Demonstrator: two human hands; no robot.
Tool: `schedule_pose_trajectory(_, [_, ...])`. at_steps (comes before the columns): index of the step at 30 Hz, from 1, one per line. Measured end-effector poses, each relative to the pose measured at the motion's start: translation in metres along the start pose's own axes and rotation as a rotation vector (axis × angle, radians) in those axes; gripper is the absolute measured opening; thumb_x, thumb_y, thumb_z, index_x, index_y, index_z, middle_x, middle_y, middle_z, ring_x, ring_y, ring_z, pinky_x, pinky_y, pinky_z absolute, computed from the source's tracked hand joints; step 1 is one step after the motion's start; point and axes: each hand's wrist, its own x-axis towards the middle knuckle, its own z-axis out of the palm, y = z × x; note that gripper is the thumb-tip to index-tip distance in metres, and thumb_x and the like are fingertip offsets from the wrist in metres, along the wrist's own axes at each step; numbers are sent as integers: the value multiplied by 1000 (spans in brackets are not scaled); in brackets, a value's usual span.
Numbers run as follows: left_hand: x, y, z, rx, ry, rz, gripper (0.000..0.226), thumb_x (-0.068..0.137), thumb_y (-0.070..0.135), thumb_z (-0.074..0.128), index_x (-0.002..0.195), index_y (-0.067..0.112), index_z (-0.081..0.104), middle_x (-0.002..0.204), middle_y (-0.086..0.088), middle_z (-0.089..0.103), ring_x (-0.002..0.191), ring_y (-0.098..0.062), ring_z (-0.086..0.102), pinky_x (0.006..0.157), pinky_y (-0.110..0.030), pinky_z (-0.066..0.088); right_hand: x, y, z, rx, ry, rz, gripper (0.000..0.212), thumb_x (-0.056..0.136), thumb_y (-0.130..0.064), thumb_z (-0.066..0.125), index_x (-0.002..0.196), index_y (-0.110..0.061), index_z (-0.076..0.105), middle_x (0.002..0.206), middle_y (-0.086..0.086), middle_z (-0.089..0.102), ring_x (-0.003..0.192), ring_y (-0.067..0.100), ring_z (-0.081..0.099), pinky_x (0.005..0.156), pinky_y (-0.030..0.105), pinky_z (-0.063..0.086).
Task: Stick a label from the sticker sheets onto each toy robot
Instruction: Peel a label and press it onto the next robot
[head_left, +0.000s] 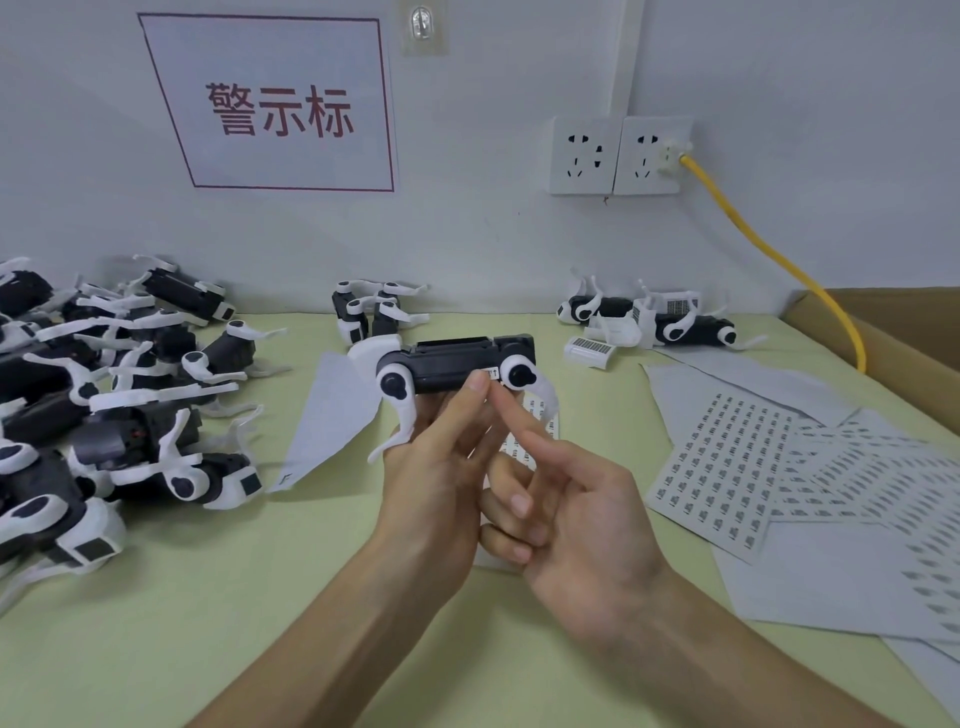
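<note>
The left hand (436, 483) forms the grip. Its fingers curl up under a toy robot (457, 364) and its thumb lies against the black side of the body, holding the toy lengthways above the bench (260, 597). A small white label (491, 373) sits on that side, just beside the rear leg joint and next to the thumb tip. The right hand (576, 514) holds nothing. Its forefinger points up with the tip just below the label, and its other fingers are loosely folded into the palm.

The step in hand appears to be seating the label on this robot. The next move probably calls for a firm rub along the label so that its edges lie flat, after which the toy can be set down and a fresh one picked up.

Both forearms reach in from the near edge and meet at the middle, palms turned partly towards each other.

Sticker sheets (727, 457) lie fanned out to the right, with another sheet (540, 421) partly hidden behind the hands. A heap of robots (130, 374) fills the left side, and a few more robots (654, 322) lie by the wall.
</note>
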Motion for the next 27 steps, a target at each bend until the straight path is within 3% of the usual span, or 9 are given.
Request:
schedule_pose_trajectory(3, [1, -1, 0, 2, 22, 17, 14, 89, 42, 73, 78, 35, 71, 106, -1, 76, 75, -18, 68, 47, -32, 49, 0, -1, -1, -10, -9, 10, 42, 94, -25, 47, 128, -32, 71, 56, 0, 37, 49, 13, 21, 50, 28, 20])
schedule_pose_trajectory(7, [5, -2, -1, -52, 57, 69, 13, 89, 31, 74, 76, 31, 72, 101, 1, 72, 103, -12, 75, 87, -43, 46, 0, -1, -1, -21, -17, 20, 43, 94, -26, 47, 130, -32, 70, 57, 0, 36, 50, 13, 21, 51, 28, 21])
schedule_pose_trajectory(11, [7, -5, -1, -77, 76, 89, 7, 88, 28, 75, 85, 28, 69, 104, -1, 72, 106, -12, 75, 97, -43, 46, -1, -1, -1, -22, -18, 17, 43, 93, -26, 47, 129, -31, 71, 57, 1, 37, 51, 14, 20, 51, 28, 22])
schedule_pose_trajectory(15, [8, -7, -3, -72, 94, 102, 7, 91, 27, 74, 92, 26, 67, 102, 2, 74, 103, -12, 75, 98, -38, 49, -1, -2, -1, -28, -26, 13, 44, 90, -27, 49, 128, -32, 71, 57, 0, 36, 50, 14, 21, 51, 28, 22])
schedule_pose_trajectory(21, [9, -11, -3, -37, 177, 190, 6, 92, 21, 75, 88, 24, 71, 95, 4, 78, 101, -12, 76, 87, -28, 51, -1, -4, -1, -41, -43, 11, 48, 82, -30, 57, 128, -28, 71, 58, 0, 35, 50, 13, 21, 52, 29, 20])
schedule_pose_trajectory(27, [12, -15, -3, -35, 248, 225, 4, 89, 19, 77, 90, 21, 73, 93, 4, 79, 99, -14, 77, 87, -26, 52, -1, -3, -2, -31, 6, 0, 46, 87, -28, 49, 126, -24, 73, 58, 0, 31, 52, 14, 17, 52, 29, 17])
